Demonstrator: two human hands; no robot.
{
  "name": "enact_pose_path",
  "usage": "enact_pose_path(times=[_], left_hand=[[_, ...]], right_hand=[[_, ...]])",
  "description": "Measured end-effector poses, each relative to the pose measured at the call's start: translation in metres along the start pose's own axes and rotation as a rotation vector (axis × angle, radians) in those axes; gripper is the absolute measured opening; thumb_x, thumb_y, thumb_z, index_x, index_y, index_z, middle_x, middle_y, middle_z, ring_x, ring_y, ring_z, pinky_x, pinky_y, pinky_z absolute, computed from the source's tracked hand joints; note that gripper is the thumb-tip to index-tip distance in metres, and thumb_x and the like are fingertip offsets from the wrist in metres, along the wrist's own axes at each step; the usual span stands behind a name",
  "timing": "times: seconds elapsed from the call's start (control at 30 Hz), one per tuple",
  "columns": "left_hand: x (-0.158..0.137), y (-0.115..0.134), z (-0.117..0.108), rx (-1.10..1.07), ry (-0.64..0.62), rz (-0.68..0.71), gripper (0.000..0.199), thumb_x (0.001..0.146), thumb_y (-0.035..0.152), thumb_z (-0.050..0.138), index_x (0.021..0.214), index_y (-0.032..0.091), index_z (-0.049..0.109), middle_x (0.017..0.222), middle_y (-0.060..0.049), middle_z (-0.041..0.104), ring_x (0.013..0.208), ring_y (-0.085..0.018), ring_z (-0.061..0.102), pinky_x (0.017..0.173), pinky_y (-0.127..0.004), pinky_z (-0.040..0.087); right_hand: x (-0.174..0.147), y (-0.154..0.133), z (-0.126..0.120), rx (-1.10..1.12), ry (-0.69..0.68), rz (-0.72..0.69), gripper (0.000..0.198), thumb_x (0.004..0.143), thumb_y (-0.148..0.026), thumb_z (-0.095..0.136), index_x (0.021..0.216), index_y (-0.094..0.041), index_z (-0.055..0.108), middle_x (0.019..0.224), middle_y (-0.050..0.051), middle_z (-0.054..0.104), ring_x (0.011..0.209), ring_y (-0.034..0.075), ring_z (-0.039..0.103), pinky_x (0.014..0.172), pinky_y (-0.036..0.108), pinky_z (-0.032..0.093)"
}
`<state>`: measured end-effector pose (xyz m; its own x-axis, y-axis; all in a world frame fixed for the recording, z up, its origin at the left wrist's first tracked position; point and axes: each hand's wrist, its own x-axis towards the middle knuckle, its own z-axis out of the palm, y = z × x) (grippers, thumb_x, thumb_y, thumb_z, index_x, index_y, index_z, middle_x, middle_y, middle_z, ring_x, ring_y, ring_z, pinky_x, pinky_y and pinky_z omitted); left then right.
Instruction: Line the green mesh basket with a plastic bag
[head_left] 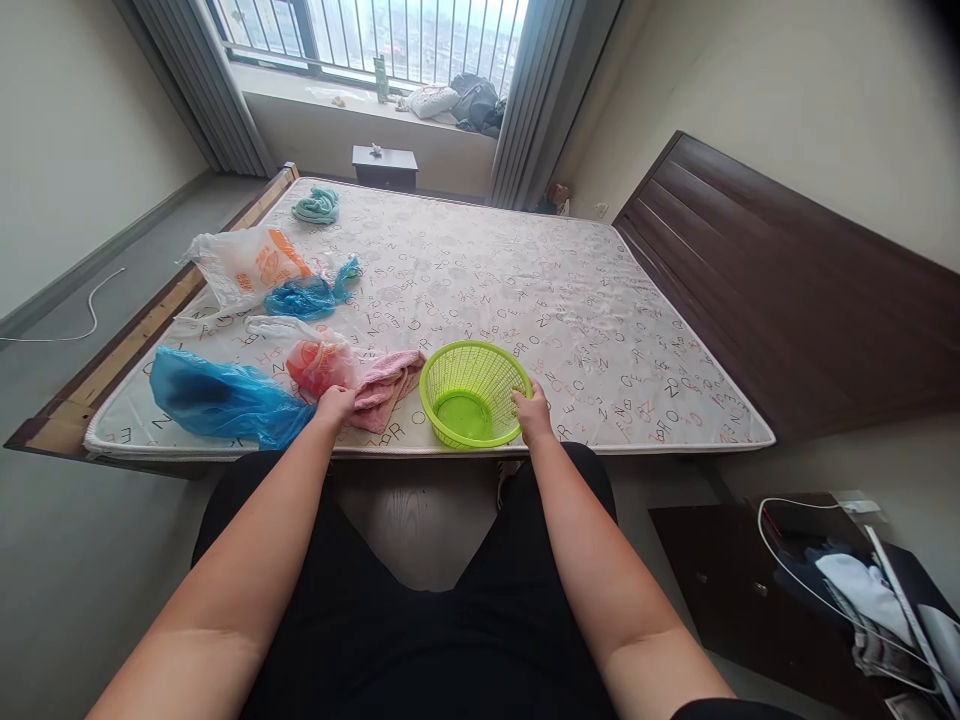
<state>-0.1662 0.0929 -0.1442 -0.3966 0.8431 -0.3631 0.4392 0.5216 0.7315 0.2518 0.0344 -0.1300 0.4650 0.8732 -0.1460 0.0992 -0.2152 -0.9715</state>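
Observation:
A lime-green plastic basket (450,420) with mesh walls sits upright on the mattress near its front edge. My right hand (534,412) grips the right side of its rim. To the left lies a crumpled pink towel (386,385), its left end pinched in my left hand (335,405). Just behind that hand rests a white plastic bag with red contents or print (321,362). A blue plastic bag (225,395), with something dark inside, spreads along the front left. The basket's inside shows only its green floor.
Farther back on the mattress (600,320) lie a white bag with orange print (251,265), a crumpled blue bag (307,295) and a teal cloth (316,205). A dark headboard (795,290) rises at right. A nightstand (384,162) stands by the window.

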Motion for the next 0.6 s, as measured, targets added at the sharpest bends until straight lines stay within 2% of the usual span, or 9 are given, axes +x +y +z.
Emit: enact_pose_path(times=[0.33,0.6], left_hand=[[0.016,-0.013,0.006,0.131,-0.006,0.047,0.023,0.076,0.039,0.072,0.084,0.019,0.062,0.081,-0.011,0.07,0.082,-0.03,0.066,0.064,-0.032,0.042],[0.013,-0.009,0.005,0.142,-0.027,0.032,0.025,0.076,0.04,0.072,0.085,0.02,0.06,0.084,-0.011,0.07,0.083,-0.03,0.068,0.065,-0.033,0.044]], right_hand=[[0.001,-0.001,0.0,0.001,0.009,0.039,0.062,0.078,-0.032,0.064,0.14,-0.027,0.058,0.121,0.007,0.073,0.102,0.024,0.068,0.095,0.042,0.056],[0.003,0.003,-0.001,-0.02,0.004,0.04,0.064,0.079,-0.036,0.063,0.142,-0.028,0.056,0.125,0.008,0.071,0.106,0.025,0.067,0.096,0.044,0.055]])
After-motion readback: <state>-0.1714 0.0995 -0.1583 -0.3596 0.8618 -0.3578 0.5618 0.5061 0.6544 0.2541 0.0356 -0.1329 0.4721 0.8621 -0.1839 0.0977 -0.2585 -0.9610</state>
